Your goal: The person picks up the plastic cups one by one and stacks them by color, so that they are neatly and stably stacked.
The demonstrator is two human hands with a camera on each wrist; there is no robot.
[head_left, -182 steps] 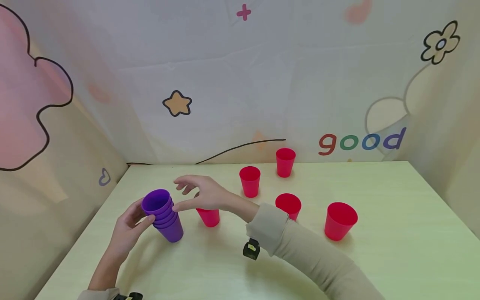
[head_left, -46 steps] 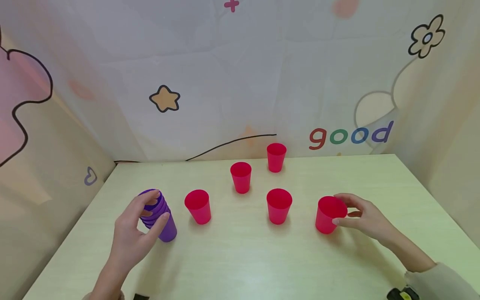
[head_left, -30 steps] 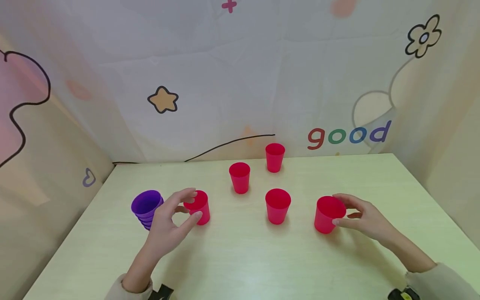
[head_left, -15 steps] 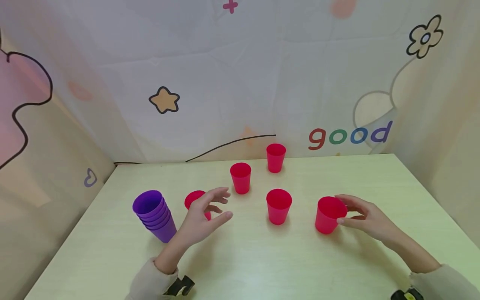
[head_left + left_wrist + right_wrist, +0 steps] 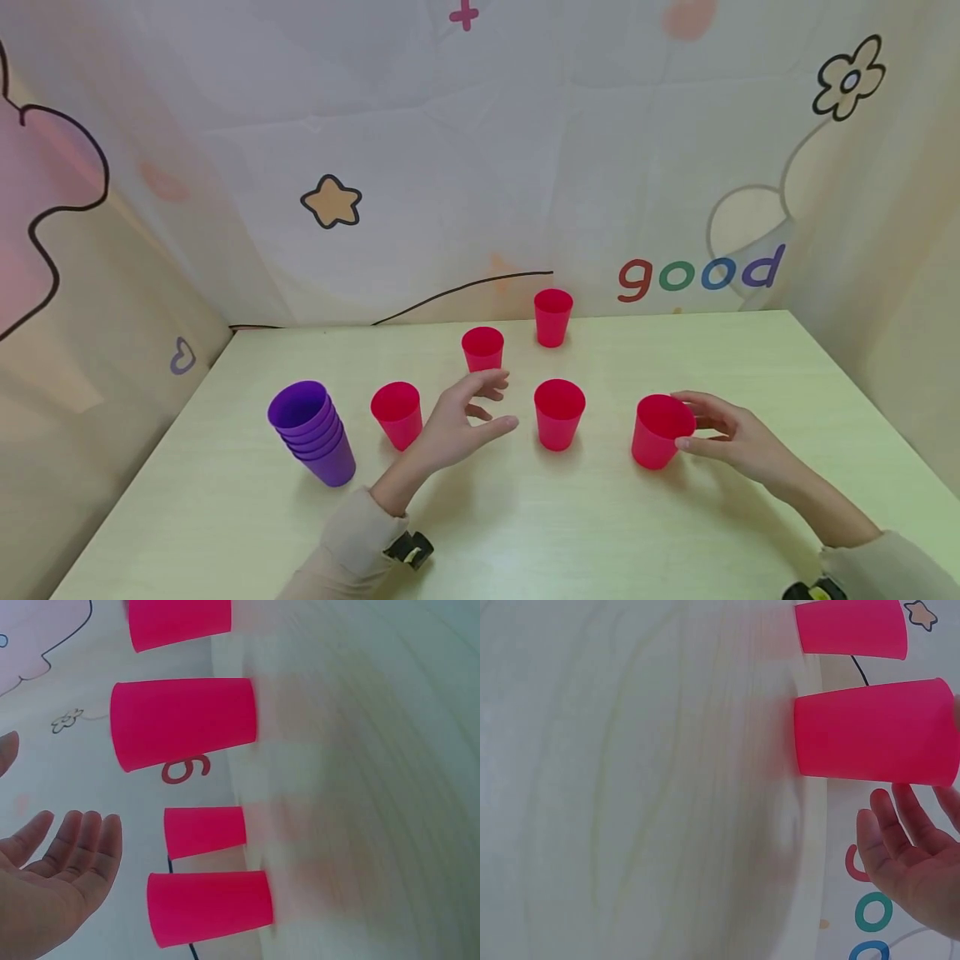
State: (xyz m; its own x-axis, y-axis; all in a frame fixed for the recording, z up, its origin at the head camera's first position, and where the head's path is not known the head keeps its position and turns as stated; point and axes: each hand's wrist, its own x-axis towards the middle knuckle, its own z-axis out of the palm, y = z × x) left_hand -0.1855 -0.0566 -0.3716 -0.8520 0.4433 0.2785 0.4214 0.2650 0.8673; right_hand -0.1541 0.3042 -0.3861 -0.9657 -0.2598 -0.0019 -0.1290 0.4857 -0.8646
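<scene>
My left hand (image 5: 457, 429) hovers with loosely spread fingers and nothing in them, between the left red cup (image 5: 397, 417) and the middle red cup (image 5: 558, 417). Its fingertips overlap the lower part of a red cup (image 5: 482, 346) farther back. In the left wrist view, the left hand (image 5: 64, 877) is apart from the cups around it. The right hand (image 5: 731, 437) curves around the right side of the rightmost red cup (image 5: 654, 433), thumb in front and fingers behind. That cup stands upright on the table. In the right wrist view, some fingertips (image 5: 901, 793) meet its edge.
A leaning stack of nested purple cups (image 5: 318, 437) stands at the left of the pale table (image 5: 525, 533). One more red cup (image 5: 552, 318) is at the back edge, near a printed cloth backdrop (image 5: 450, 167).
My left hand has left the purple stack and moved right, past the left red cup. Earlier the right hand went from beside the stack to the rightmost red cup; its thumb has since drawn back slightly.
</scene>
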